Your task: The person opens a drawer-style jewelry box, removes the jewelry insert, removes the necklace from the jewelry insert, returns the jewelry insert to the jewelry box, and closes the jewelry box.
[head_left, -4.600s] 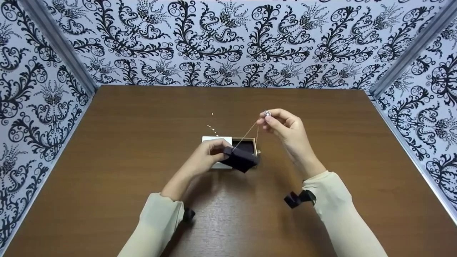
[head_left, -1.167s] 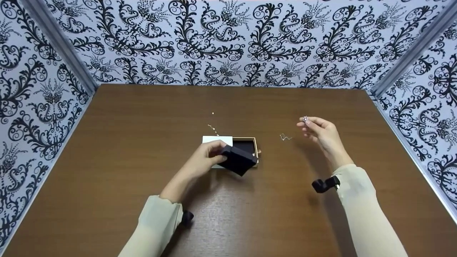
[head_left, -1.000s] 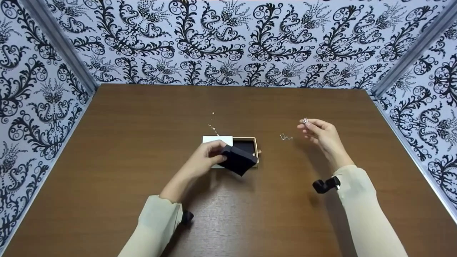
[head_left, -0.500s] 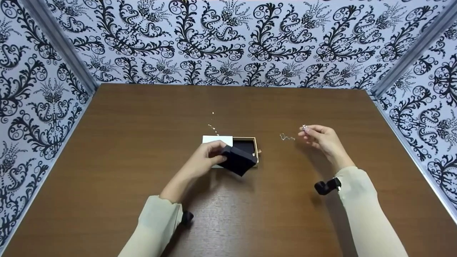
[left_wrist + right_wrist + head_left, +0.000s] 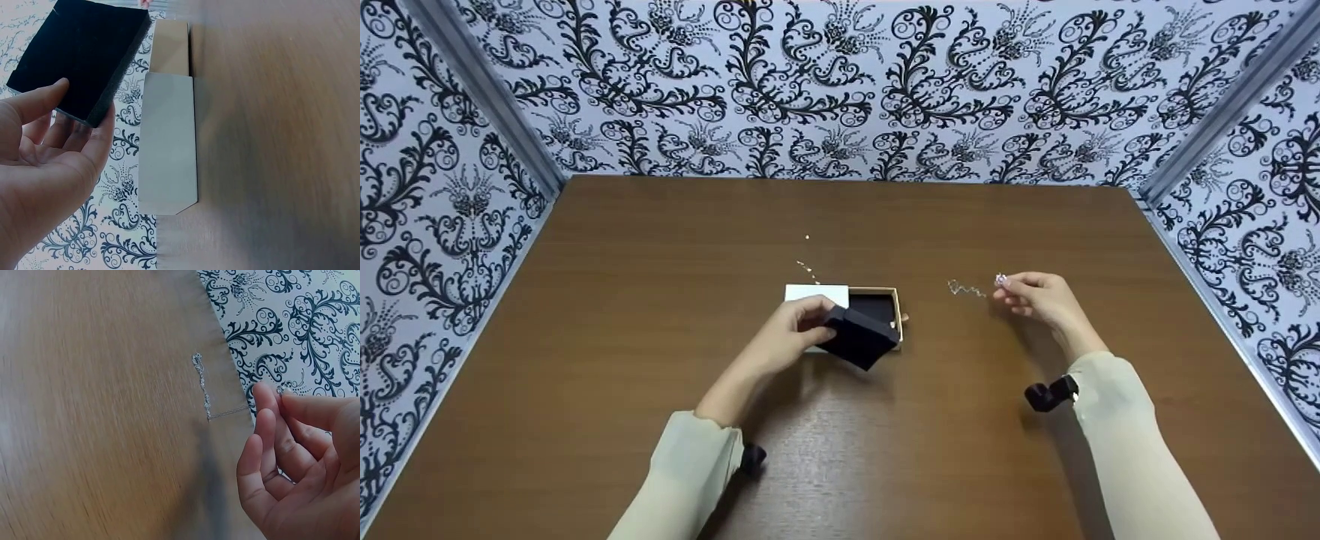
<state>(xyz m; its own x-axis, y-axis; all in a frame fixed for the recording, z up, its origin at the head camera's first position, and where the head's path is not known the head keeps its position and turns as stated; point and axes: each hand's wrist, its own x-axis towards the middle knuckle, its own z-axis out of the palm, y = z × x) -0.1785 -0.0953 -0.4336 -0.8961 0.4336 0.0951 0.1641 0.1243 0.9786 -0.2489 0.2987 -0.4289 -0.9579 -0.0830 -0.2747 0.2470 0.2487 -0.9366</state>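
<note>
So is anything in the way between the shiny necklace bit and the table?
Nothing visible. The right hand pinches the necklace by its shiny end, and the chain trails onto the table. The white box sits off to the left.

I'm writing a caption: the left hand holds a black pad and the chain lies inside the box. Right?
The chain lies mostly on the table, not inside the box, as the head view shows. The left hand does hold a black pad.
</note>
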